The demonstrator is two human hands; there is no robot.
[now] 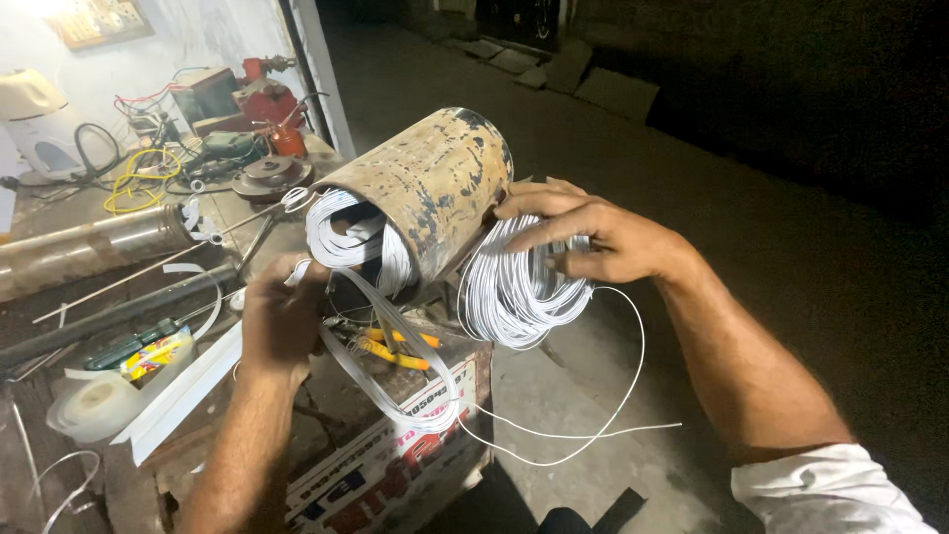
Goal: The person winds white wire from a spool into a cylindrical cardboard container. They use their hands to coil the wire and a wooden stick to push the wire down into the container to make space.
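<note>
A rusty, paint-flecked metal cylinder (435,188) lies tilted on a cardboard box (395,445). White wire windings (346,232) bulge from its near open end. A second bundle of white wire loops (514,287) hangs from its far end. My right hand (593,237) rests on that bundle with fingers spread against the cylinder's rim. My left hand (282,316) grips a flat band of white wires (395,381) that trails from the near windings down over the box. A loose white wire end (593,430) curls toward the floor.
Yellow-handled pliers (395,351) lie on the box. The cluttered workbench (59,336) at left carries a steel tube (89,247), a tape roll (94,405), a white strip (188,391), yellow cable (138,178) and red tools (267,104). Dark concrete floor (771,218) spreads right.
</note>
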